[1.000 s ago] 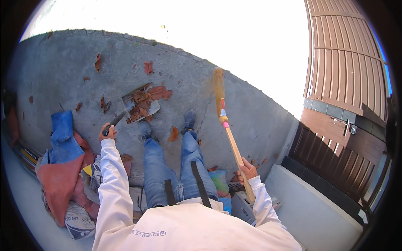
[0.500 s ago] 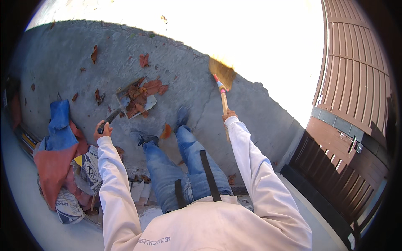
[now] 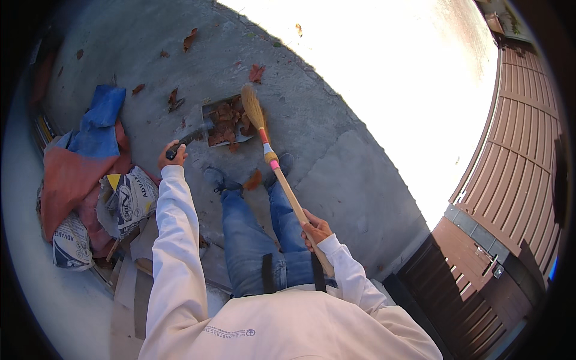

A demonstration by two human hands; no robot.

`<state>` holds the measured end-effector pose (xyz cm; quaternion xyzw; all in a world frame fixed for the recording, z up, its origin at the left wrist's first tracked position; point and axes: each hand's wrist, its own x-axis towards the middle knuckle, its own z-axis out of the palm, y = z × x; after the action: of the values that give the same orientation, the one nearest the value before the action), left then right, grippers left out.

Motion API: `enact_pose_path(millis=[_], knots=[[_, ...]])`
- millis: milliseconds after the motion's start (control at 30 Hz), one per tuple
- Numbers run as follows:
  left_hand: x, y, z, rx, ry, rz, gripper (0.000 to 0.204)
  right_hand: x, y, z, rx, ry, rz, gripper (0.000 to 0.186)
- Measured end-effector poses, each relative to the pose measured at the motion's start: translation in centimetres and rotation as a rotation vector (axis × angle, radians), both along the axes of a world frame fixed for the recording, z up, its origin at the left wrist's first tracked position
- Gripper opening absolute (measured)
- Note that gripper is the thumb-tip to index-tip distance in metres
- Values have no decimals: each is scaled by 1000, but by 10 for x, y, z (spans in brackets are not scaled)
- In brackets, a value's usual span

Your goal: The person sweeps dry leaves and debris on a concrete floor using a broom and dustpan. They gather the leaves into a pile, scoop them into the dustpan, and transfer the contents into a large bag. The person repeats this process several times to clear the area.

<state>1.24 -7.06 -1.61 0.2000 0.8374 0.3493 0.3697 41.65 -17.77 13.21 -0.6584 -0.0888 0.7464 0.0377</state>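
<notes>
Left hand point(image 3: 170, 158) is closed around the end of the black handle point(image 3: 194, 137) of the dustpan point(image 3: 207, 123), arm extended — a grip that, in my judgement, steadies the pan without stooping. The pan lies on the shaded concrete floor point(image 3: 336, 174), ahead of the feet, with brown leaves point(image 3: 225, 122) gathered inside its walls.

Right hand point(image 3: 316, 230) is clamped on the upper shaft of the broom point(image 3: 287, 187), apart from the left; the high hold appears to give reach. The shaft slants so that the bristles point(image 3: 253, 107) stand at the pan's right edge; contact cannot be determined.

Edges: shaded concrete runs rightward from the pan to the sunlit ground point(image 3: 384, 78), giving the broom room on that side. To the left, cement sacks point(image 3: 135, 198) and a red-and-blue cloth point(image 3: 81, 174) restrict the left arm — close beside the sleeve.
</notes>
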Motion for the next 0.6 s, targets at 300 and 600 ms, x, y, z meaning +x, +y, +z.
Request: enact_pose_path(millis=[300, 600], knots=[[-18, -25, -15, -16, -55, 22, 31, -18, -16, -26, 116, -415, 193, 55], [-45, -41, -41, -60, 85, -102, 35, -86, -2, -69, 80, -337, 445, 53]])
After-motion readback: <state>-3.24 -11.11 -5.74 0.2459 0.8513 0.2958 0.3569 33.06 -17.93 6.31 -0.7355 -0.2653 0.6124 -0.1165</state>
